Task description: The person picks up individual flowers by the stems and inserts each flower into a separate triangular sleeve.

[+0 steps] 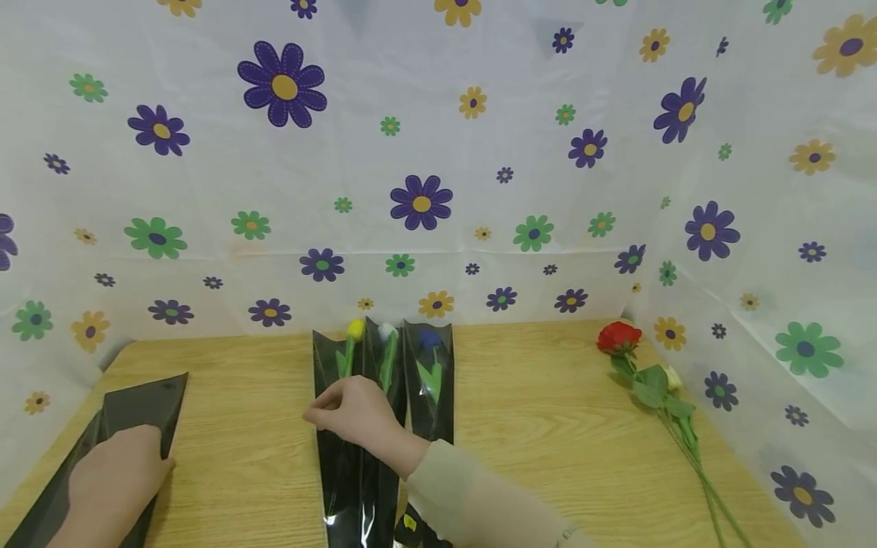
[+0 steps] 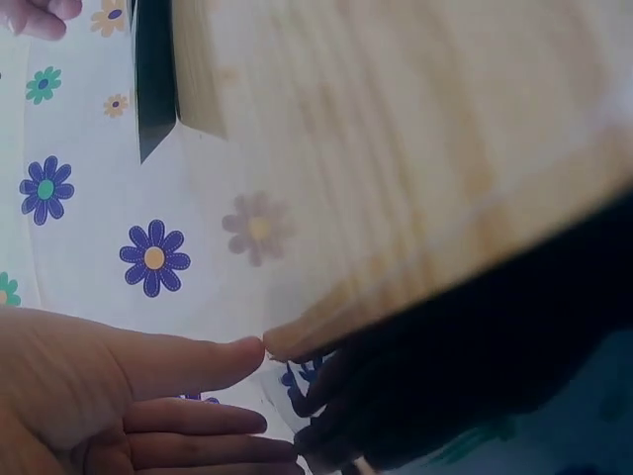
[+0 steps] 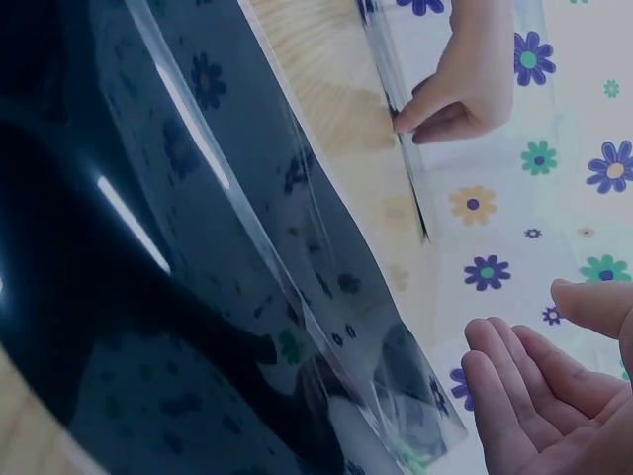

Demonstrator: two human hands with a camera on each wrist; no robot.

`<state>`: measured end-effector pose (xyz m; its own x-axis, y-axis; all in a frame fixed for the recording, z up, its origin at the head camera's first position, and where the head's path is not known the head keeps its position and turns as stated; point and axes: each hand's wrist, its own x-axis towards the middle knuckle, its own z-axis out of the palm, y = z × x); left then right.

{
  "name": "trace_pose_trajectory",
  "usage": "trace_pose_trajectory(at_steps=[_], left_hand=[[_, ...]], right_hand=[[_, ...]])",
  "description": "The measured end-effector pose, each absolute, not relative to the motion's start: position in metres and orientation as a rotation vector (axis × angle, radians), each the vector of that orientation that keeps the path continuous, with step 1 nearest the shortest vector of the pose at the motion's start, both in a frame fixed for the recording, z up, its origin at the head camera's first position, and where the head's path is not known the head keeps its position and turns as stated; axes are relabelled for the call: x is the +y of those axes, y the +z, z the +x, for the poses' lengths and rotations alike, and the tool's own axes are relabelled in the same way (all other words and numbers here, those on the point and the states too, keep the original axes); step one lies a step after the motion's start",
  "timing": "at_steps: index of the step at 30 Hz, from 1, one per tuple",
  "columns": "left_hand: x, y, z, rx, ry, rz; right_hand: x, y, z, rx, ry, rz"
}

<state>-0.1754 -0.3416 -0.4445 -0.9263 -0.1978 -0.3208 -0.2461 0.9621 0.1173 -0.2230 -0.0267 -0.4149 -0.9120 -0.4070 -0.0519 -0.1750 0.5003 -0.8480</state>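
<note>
My left hand (image 1: pixel 113 479) lies over black flower sleeves (image 1: pixel 144 407) at the left of the table. In the left wrist view its straight fingers (image 2: pixel 198 450) and thumb reach the edge of the glossy dark film. Above three filled black sleeves in the middle hovers my right hand (image 1: pixel 363 415), its fingers loosely bent and holding nothing. The sleeves hold a yellow tulip (image 1: pixel 355 329), a white flower (image 1: pixel 387 332) and a blue flower (image 1: pixel 430 339), each with a green stem. My right hand and forearm hide part of these sleeves.
On the right of the wooden table (image 1: pixel 527 411) lies a red rose (image 1: pixel 620 337) with a pale flower (image 1: pixel 673 378) beside its stem. A white flower-print cloth (image 1: pixel 425 137) stands behind and at the sides. A small black item with yellow (image 1: pixel 409 523) sits near the front.
</note>
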Motion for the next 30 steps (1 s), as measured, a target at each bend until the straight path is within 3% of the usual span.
trace_pose_trajectory(at_steps=[14,30], left_hand=[[-0.319,-0.437,-0.168,3.041,0.23,-0.144],[-0.242,-0.418,-0.154,3.52,0.097,0.26]], right_hand=[[-0.028,-0.433,-0.228,2.349,-1.525,-0.392],[-0.029,-0.438,-0.23,2.074,-1.739,-0.301]])
